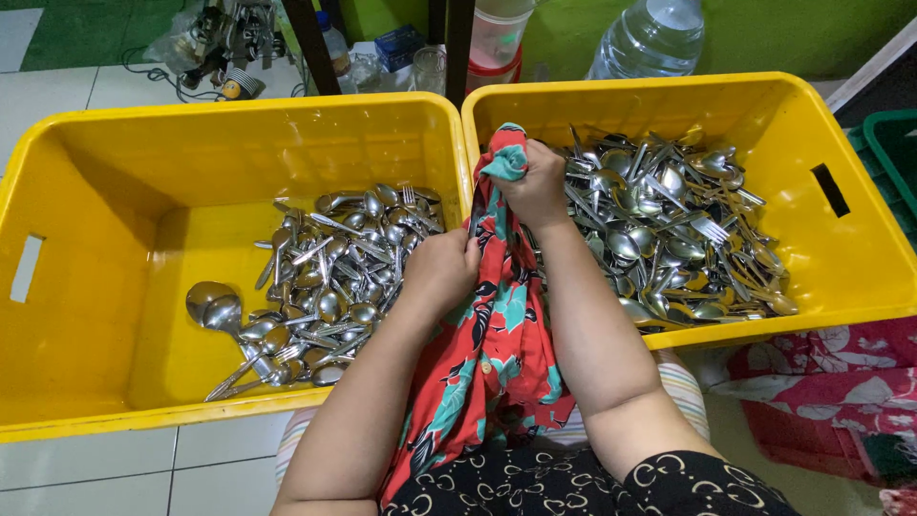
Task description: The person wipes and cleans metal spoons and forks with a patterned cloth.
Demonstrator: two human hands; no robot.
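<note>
Clutching one red floral cloth (492, 334), both hands' grips, left hand (441, 272) and right hand (533, 182), clamp it, perhaps around cutlery, between two yellow crates (86, 191).

Whatever the right hand (537, 182) grips is swallowed by the red floral cloth (492, 325) bunched round it, and the left hand (441, 269) turns its back to us, fingertips buried in the same folds. Both arms run off the bottom edge, the cloth's lower end tucks under a dark sleeve (611, 483), and the big water bottle (651, 38) loses its top to the frame. The green crate (893, 158) (far right) shows only a corner, and the cutlery deep in the right yellow bin (841, 258) lies buried beneath the top layer.
</note>
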